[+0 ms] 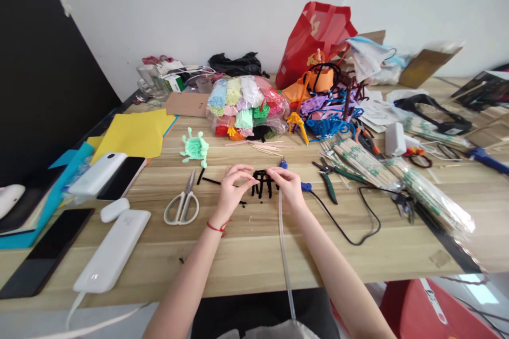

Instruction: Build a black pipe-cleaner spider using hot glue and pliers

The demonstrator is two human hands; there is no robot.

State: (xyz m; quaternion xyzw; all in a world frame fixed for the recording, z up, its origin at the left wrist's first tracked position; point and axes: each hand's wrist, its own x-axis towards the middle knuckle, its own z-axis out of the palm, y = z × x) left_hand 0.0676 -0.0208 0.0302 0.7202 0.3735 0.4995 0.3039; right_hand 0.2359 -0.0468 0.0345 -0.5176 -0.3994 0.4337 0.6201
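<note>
Both my hands meet over the middle of the wooden table [254,254]. My left hand [233,188] and my right hand [287,184] each pinch a small black pipe-cleaner figure [262,182] with several legs hanging down. A red string circles my left wrist. A glue gun [296,183] with a long clear glue stick lies just under my right hand, its black cord trailing right. Loose black pipe-cleaner bits [207,177] lie left of my left hand.
White-handled scissors [183,206] and a green pipe-cleaner creature [194,148] lie to the left, with phones and power banks [115,249] further left. A bag of coloured pipe cleaners [246,103], pliers [328,175], bundled wooden sticks [397,175] and a red bag [318,37] crowd the back and right.
</note>
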